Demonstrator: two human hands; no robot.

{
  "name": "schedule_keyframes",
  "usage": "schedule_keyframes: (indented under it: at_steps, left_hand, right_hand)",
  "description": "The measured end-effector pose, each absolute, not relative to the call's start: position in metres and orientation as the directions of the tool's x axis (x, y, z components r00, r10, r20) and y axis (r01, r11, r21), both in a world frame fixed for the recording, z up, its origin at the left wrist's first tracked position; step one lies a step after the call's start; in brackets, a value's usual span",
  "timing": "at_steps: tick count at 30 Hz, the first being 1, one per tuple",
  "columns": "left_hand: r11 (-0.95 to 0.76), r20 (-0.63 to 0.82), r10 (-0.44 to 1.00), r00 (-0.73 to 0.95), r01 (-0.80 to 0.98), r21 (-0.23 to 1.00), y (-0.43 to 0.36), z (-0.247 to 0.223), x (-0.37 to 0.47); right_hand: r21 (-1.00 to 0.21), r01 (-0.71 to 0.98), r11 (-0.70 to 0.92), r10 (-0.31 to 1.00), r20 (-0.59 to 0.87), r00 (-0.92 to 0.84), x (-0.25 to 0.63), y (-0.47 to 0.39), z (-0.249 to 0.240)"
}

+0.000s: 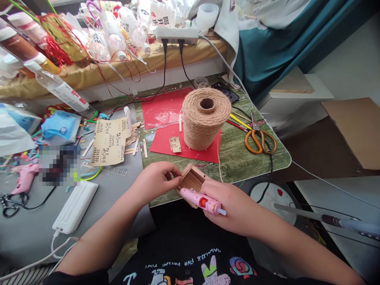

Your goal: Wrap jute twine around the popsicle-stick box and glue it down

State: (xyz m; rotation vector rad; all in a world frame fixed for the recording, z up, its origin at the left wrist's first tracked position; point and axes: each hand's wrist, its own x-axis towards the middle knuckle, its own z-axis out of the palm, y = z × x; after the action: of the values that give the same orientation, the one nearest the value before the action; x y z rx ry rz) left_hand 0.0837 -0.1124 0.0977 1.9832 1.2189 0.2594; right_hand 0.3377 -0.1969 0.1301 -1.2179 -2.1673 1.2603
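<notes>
While my left hand (162, 178) pinches the left wall of a small open wooden box (194, 177) between thumb and fingers, my right hand (227, 200) is closed around a pink glue gun (197, 198). Box position: in front of my body, at the near edge of the table (237, 164), tilted, opening upward. The glue gun lies across the box's near side; a translucent glue stick (221, 211) protrudes from its rear end, pointing to 4 o'clock. Nozzle tip not discernible. Whether my right fingers also touch the box, I cannot tell.

Surroundings, clock positions taken from the box:
- 1 o'clock: large twine spool (204, 122), upright on a red sheet (160, 144); a printed scrap (175, 144) lies on the same sheet, left of the spool.
- 2 o'clock: scissors (260, 138) with orange-brown handles, tips pointing away from me.
- 10 o'clock: abrasive paper (108, 142), printed side up, pale wooden sticks (135, 145) beside it.
- 9 o'clock: white power strip (75, 206); farther out, a second pink glue gun (25, 176), lying near a blurred patch.
</notes>
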Motion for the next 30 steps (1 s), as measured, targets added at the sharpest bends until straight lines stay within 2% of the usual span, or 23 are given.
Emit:
schedule_keyframes:
  at_steps: [16, 30]
  left_hand:
    - [-0.147, -0.306, 0.833, 0.462, 0.717, 0.682, -0.112, 0.105, 0.089]
    - [-0.144, -0.335, 0.813, 0.476, 0.723, 0.676, -0.110, 0.105, 0.087]
  right_hand:
    - [-0.766, 0.604, 0.220, 0.819, -0.191, -0.541, 0.331, -0.196, 0.123]
    - [-0.783, 0.609, 0.127, 0.844, -0.238, -0.481, 0.326, -0.195, 0.119]
